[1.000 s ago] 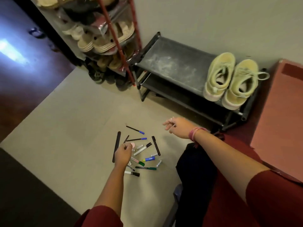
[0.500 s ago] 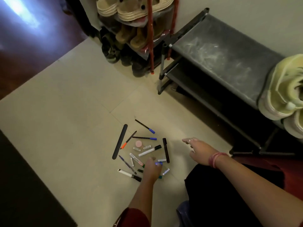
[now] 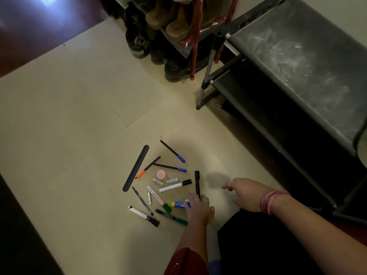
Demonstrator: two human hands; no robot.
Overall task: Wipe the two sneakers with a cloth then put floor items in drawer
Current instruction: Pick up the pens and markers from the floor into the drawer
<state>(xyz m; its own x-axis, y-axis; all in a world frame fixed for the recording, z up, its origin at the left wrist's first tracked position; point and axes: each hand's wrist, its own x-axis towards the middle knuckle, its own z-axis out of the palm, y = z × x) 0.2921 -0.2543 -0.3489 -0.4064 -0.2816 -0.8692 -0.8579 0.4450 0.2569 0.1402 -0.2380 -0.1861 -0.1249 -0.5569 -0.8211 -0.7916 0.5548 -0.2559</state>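
Observation:
Several pens and markers lie scattered on the pale floor tile (image 3: 79,135). Among them are a long black strip (image 3: 136,168), a pink round eraser (image 3: 161,174), a white marker with a black cap (image 3: 174,185) and a black pen (image 3: 197,184). My left hand (image 3: 198,210) reaches down at the pile's right side, fingers curled over the end of a blue marker (image 3: 178,204). My right hand (image 3: 246,193) hovers just right of the pile, fingers relaxed and holding nothing. A pale sneaker edge (image 3: 363,147) peeks in at the right border.
A low black shoe rack (image 3: 297,56) with a dusty top stands at the right, its leg (image 3: 204,92) near the pile. A red-framed rack (image 3: 195,36) of shoes stands behind. My dark-clothed knee (image 3: 258,235) is beside the pile.
The view has tilted down and closed in on the pile; the sneakers slid out to the right. My left hand moved from the pile's left to the blue marker and stays there.

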